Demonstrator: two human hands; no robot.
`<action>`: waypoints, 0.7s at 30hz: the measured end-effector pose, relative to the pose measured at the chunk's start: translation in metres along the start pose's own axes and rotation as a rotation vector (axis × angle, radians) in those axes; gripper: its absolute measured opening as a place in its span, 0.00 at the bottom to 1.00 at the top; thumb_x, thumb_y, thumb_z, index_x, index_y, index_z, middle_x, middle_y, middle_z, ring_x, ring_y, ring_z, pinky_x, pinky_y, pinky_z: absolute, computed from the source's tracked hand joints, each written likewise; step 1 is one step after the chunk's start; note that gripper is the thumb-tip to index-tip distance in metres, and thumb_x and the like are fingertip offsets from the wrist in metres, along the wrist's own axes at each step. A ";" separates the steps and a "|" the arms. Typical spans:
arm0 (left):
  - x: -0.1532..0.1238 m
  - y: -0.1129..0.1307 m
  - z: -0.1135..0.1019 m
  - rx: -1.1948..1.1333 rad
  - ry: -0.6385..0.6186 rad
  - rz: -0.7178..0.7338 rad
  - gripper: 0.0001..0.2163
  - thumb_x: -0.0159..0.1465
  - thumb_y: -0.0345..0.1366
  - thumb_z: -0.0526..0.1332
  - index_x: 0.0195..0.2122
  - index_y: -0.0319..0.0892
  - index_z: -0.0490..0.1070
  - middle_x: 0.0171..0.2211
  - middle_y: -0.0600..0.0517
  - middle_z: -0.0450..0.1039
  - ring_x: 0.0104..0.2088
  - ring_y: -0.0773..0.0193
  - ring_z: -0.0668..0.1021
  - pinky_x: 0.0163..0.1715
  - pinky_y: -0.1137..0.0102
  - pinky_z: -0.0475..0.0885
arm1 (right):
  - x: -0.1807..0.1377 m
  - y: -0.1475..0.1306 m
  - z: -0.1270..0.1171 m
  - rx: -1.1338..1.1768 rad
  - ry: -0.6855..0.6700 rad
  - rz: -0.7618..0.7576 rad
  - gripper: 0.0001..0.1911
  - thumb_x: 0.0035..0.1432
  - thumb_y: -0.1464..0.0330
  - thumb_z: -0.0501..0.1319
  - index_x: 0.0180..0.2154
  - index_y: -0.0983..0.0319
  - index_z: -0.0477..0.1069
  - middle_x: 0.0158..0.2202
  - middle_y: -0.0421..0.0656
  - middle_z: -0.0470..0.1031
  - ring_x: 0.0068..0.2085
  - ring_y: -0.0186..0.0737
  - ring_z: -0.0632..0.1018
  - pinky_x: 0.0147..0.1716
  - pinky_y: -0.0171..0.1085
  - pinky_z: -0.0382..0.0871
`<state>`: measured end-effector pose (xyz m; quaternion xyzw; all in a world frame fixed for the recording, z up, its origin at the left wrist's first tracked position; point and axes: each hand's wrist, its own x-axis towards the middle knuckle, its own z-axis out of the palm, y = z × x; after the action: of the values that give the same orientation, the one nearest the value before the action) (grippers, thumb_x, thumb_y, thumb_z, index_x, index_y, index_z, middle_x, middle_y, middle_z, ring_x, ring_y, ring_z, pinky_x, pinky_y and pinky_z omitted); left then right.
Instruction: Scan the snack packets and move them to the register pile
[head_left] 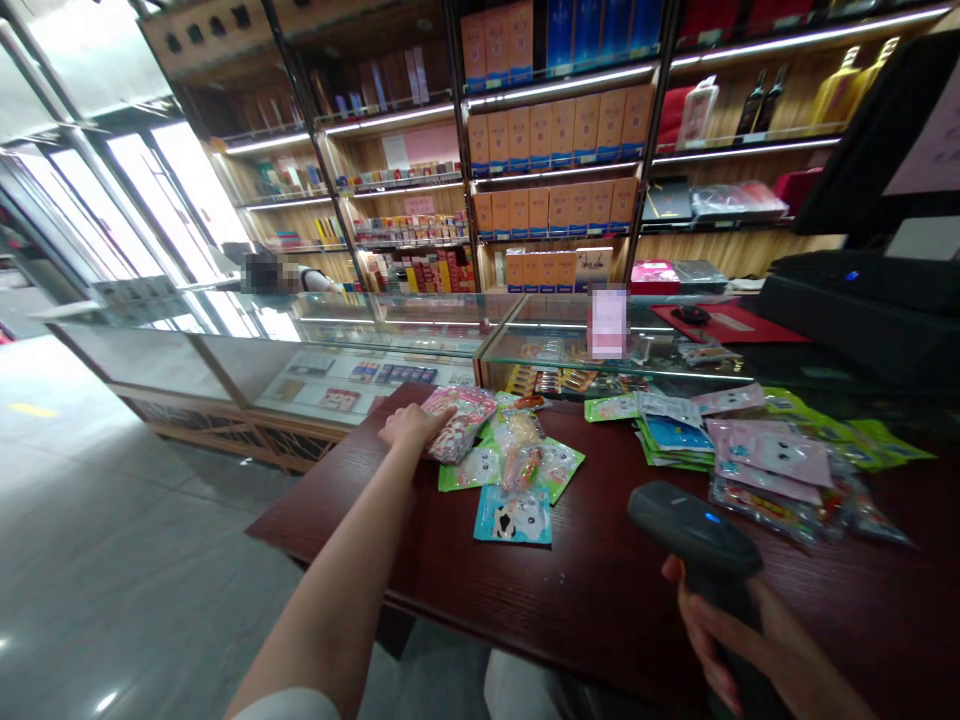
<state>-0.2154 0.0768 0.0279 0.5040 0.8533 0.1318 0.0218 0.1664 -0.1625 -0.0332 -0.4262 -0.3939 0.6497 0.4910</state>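
Taking 12 o'clock as straight ahead. Wrapping right hand (724, 625) around barcode scanner (694, 530) at 1 to 2 o'clock, aiming its nose toward 10 — probably light and stiff, best held by the handle. Seeing blue pouch (514, 515) lying flat at 12; guessing light and slick, so calling for a pinch at a corner. Touching pink-and-white bag (465, 412) between 11 and 12 with left hand (409, 430), laying fingers over its left side — cannot tell whether pinching or just resting. Holding hands well apart. Judging bag as light, soft and slippery; likely wanting a gathered fold of film rather than a hard squeeze. Finding green pouches (469, 468) and clear-wrapped snacks (523, 462) right beside it, so risking a drag.

Now checking edges. Showing bare tabletop (592, 590) between blue pouch and scanner, toward 12 to 1. Dropping off to floor at 10 along the left edge; seating bag near that far-left corner. Crowding 1 to 2 beyond scanner with pink pouches (772, 450). Meeting glass display case (330, 385) past the far edge, 11 to 12.
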 end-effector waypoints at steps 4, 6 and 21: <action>-0.013 0.021 0.005 0.017 0.023 -0.086 0.45 0.49 0.69 0.53 0.54 0.33 0.69 0.55 0.26 0.66 0.56 0.31 0.67 0.49 0.43 0.63 | -0.002 -0.006 -0.001 0.017 0.006 -0.022 0.26 0.48 0.53 0.71 0.42 0.60 0.65 0.17 0.32 0.68 0.11 0.28 0.66 0.09 0.28 0.61; -0.021 0.030 0.004 0.074 0.122 -0.050 0.40 0.54 0.64 0.54 0.56 0.32 0.67 0.58 0.26 0.63 0.59 0.30 0.63 0.51 0.41 0.59 | -0.005 -0.008 -0.004 0.031 0.012 -0.033 0.26 0.48 0.54 0.71 0.42 0.60 0.65 0.17 0.32 0.68 0.12 0.27 0.66 0.10 0.27 0.60; -0.168 0.056 0.027 -0.024 0.054 0.645 0.20 0.54 0.54 0.64 0.39 0.44 0.76 0.39 0.43 0.72 0.45 0.48 0.73 0.43 0.62 0.65 | -0.022 -0.013 -0.026 0.042 0.159 -0.017 0.26 0.46 0.54 0.72 0.42 0.60 0.67 0.18 0.31 0.68 0.13 0.28 0.66 0.11 0.28 0.58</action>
<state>-0.0802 -0.0374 -0.0005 0.7443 0.6484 0.1555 -0.0378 0.1978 -0.1785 -0.0261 -0.4628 -0.3436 0.6176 0.5351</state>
